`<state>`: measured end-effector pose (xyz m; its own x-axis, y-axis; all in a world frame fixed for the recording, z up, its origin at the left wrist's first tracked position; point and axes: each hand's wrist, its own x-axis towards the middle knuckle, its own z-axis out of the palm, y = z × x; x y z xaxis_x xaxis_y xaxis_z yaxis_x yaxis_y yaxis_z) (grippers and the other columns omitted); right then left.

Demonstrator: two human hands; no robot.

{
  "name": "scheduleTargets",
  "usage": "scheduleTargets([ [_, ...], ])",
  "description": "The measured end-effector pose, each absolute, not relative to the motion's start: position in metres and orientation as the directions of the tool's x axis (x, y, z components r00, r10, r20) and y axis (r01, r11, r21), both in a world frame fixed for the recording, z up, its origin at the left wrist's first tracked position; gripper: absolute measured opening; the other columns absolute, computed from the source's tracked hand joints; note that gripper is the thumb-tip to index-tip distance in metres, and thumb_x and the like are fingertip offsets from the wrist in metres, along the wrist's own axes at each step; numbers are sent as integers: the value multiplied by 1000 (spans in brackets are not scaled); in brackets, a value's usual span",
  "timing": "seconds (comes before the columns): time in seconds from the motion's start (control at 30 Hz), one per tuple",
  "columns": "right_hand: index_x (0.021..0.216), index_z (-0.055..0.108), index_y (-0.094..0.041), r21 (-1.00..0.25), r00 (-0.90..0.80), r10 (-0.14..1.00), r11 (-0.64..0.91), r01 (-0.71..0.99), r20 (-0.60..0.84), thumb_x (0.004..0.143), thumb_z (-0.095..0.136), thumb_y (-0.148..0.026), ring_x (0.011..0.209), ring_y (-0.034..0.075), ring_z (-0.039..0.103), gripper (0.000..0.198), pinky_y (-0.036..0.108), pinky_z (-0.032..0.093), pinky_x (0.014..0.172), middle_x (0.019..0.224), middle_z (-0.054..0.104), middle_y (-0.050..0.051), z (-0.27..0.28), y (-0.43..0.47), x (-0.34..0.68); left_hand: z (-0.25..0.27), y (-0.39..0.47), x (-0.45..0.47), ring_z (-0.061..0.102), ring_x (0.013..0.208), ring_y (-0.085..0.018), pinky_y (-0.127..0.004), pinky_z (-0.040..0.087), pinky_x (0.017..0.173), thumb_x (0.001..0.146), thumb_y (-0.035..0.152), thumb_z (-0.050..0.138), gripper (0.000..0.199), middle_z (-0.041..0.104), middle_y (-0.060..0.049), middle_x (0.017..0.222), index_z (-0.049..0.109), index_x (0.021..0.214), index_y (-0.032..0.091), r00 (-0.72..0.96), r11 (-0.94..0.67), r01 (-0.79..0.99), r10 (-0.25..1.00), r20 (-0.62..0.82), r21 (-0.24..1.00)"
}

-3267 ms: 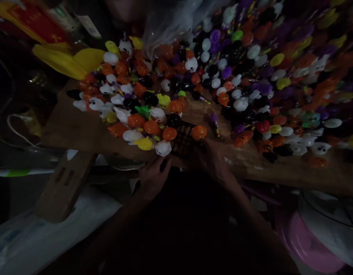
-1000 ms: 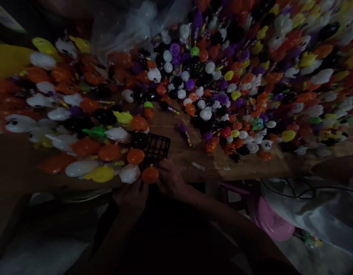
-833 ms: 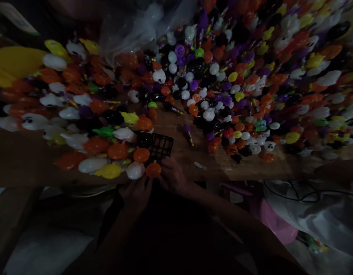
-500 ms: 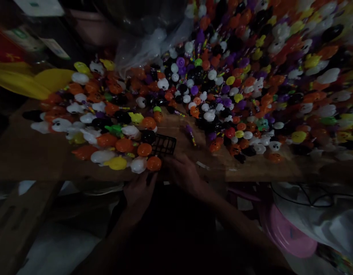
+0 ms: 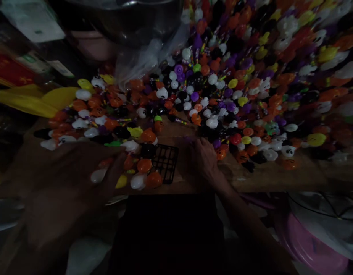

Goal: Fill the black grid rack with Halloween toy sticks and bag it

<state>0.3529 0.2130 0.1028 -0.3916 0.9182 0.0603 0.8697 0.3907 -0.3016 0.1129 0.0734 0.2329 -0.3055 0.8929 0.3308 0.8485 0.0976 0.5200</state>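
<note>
My left hand (image 5: 70, 183) is raised close to the camera over the left side of the table, smeared by motion, its thumb pointing right. It covers part of a cluster of glossy toy-topped tubes. My right hand (image 5: 205, 158) rests low over the table with fingers curled around a small purple-topped candy tube (image 5: 189, 139); only its purple end shows. Between the hands lies a black plastic grid rack (image 5: 171, 168), its right cells bare. Along its left side are an orange pumpkin-like topper (image 5: 154, 180), a white topper (image 5: 138, 181) and a black topper (image 5: 148, 150).
A large heap of mixed toppers (image 5: 212, 122) spreads over the back and right of the wooden table (image 5: 250, 179). Clear plastic film (image 5: 142, 57) hangs below a dark bowl (image 5: 136, 23). A yellow object (image 5: 27, 101) lies at left. Below the right edge is a pink basin (image 5: 313, 240).
My left hand has left the rack's front edge and lifted up and left. My right hand has moved right onto the purple-topped candy tube. More of the rack shows.
</note>
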Motion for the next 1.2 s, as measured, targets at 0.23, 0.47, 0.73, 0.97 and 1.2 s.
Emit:
scheduleTargets([
  [0.23, 99, 57, -20, -585, -363, 869, 494, 642, 335, 97, 35, -12, 76, 20, 63, 23, 29, 51, 68, 86, 68, 6, 100, 221, 362, 270, 240, 92, 70, 99, -36, -47, 47, 89, 85, 40, 59, 22, 74, -9, 91, 75, 84, 25, 58, -72, 989, 992, 109, 131],
  [0.47, 123, 63, -20, -457, -407, 747, 652, 605, 526, 88, 33, -1, 93, 23, 74, 49, 31, 63, 80, 104, 76, 12, 98, 199, 366, 269, 369, 122, 72, 95, -32, -38, 50, 80, 89, 27, 60, 21, 78, -11, 97, 79, 96, 20, 79, -81, 997, 980, 180, 3],
  [0.73, 107, 65, -21, -411, -268, 670, 672, 617, 692, 87, 41, -2, 75, 18, 75, 37, 20, 59, 62, 91, 76, 8, 82, 196, 374, 251, 417, 198, 69, 105, -29, -36, 51, 87, 94, 27, 55, 21, 75, -13, 106, 73, 99, 18, 236, -267, 963, 894, 381, 30],
  [0.97, 97, 63, -23, -500, -203, 707, 646, 577, 678, 95, 40, -5, 66, 15, 69, 30, 19, 52, 56, 83, 72, 3, 49, 203, 351, 268, 483, 240, 66, 112, -28, -39, 48, 101, 90, 11, 42, 35, 74, -13, 115, 69, 112, 16, 157, -264, 952, 857, 491, 157],
  [1.2, 90, 68, -27, -587, -198, 749, 630, 509, 632, 103, 44, -20, 56, 13, 61, 28, 19, 49, 49, 69, 63, -1, 40, 212, 336, 301, 538, 253, 67, 116, -24, -32, 48, 102, 94, 27, 54, 39, 73, -9, 126, 65, 130, 18, 71, -210, 939, 893, 445, 273],
])
